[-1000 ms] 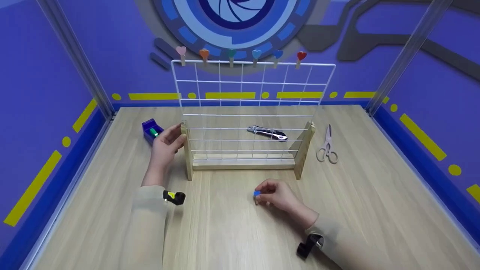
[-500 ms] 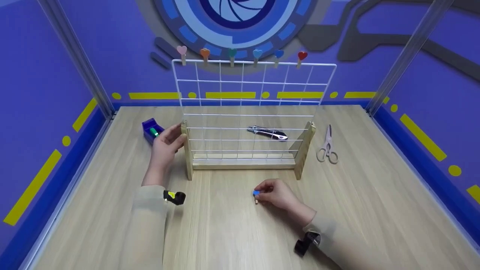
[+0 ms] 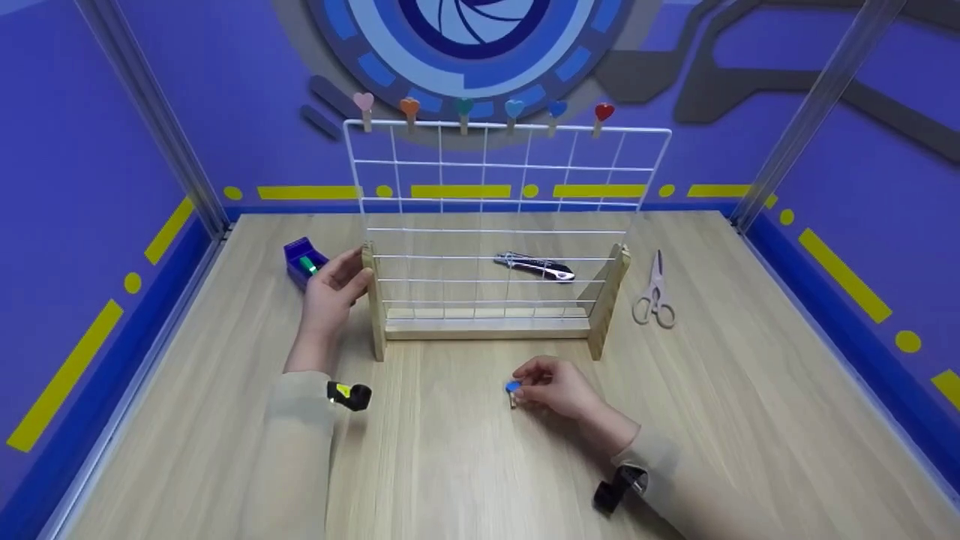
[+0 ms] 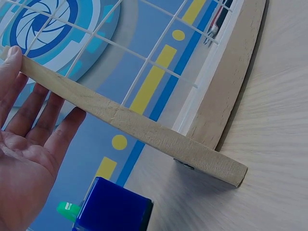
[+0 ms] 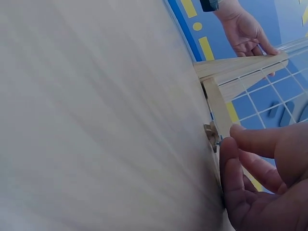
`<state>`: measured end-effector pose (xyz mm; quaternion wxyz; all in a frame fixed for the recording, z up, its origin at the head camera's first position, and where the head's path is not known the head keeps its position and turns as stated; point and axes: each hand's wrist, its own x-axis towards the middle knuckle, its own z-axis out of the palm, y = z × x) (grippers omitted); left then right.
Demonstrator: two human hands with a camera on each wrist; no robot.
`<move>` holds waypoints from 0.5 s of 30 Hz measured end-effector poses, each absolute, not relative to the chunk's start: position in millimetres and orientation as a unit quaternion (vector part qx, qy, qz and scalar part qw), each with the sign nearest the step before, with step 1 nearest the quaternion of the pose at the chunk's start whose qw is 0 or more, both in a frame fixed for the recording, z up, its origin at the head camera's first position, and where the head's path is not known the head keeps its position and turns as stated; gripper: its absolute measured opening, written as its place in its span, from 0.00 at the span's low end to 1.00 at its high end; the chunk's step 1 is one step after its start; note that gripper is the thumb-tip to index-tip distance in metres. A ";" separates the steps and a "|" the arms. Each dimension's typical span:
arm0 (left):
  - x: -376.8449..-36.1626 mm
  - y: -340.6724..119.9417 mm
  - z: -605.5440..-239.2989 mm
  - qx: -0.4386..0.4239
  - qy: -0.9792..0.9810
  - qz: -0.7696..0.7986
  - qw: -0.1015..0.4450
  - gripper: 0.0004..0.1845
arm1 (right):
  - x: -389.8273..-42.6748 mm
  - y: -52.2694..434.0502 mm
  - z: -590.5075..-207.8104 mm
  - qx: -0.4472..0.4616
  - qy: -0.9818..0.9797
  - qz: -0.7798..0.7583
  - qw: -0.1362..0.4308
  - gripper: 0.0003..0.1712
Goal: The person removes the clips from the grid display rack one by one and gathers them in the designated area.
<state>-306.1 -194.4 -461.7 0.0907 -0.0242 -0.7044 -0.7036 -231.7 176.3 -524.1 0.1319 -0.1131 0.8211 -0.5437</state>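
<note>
A person sits at a light wooden table (image 3: 465, 465) inside a booth with purple walls. Both forearms, in beige sleeves, reach forward, each with a small black camera strapped at the wrist.

At the centre of the table stands a white wire grid rack (image 3: 502, 217), upright in a wooden base with a slanted wooden post at each end. Six small heart-topped clothespins (image 3: 409, 112) are clipped in a row along its top wire.

The left hand (image 3: 334, 289), at about 9 o'clock from the rack, rests with straight, relaxed fingers against the rack's left wooden post (image 3: 373, 300). The left wrist view shows the fingers (image 4: 33, 103) lying flat behind that post (image 4: 130, 127), not curled around it.

The right hand (image 3: 559, 390), at about 6 o'clock from the rack and near the table's middle, pinches a small clothespin with a blue heart top (image 3: 513, 388) between thumb and fingertips. The pin is low at the table surface; whether it touches the wood cannot be told. In the right wrist view the fingertips (image 5: 250, 144) close on the pin's small wooden end (image 5: 211, 136).

A blue tape dispenser (image 3: 302, 261) with a green part sits just beyond the left hand, at about 10 o'clock. A utility knife (image 3: 535, 265) lies behind the grid. A pair of pale-handled scissors (image 3: 655, 292) lies at 3 o'clock, just right of the rack's right post.
</note>
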 end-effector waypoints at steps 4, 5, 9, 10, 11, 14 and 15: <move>-305.6 -194.7 -462.7 -0.023 -0.704 -0.704 0.087 0.27 | -229.0 178.8 -505.9 -0.110 0.835 -0.526 0.118 0.14; -305.5 -194.6 -462.7 -0.023 -0.704 -0.705 0.087 0.27 | -229.3 180.8 -500.2 -0.115 0.835 -0.526 0.114 0.15; -304.8 -193.9 -462.0 -0.023 -0.700 -0.708 0.089 0.27 | -233.6 191.5 -474.1 -0.135 0.833 -0.527 0.103 0.17; -304.6 -193.6 -461.7 -0.024 -0.699 -0.709 0.091 0.27 | -235.7 195.0 -468.5 -0.140 0.829 -0.532 0.099 0.17; -304.5 -193.4 -461.5 -0.024 -0.699 -0.709 0.091 0.27 | -237.3 197.6 -461.5 -0.141 0.829 -0.533 0.092 0.17; -304.1 -193.1 -461.1 -0.024 -0.701 -0.707 0.089 0.27 | -241.1 204.8 -437.7 -0.141 0.830 -0.536 0.064 0.16; -303.9 -192.8 -461.0 -0.024 -0.702 -0.706 0.089 0.27 | -242.1 207.0 -429.4 -0.139 0.831 -0.536 0.053 0.16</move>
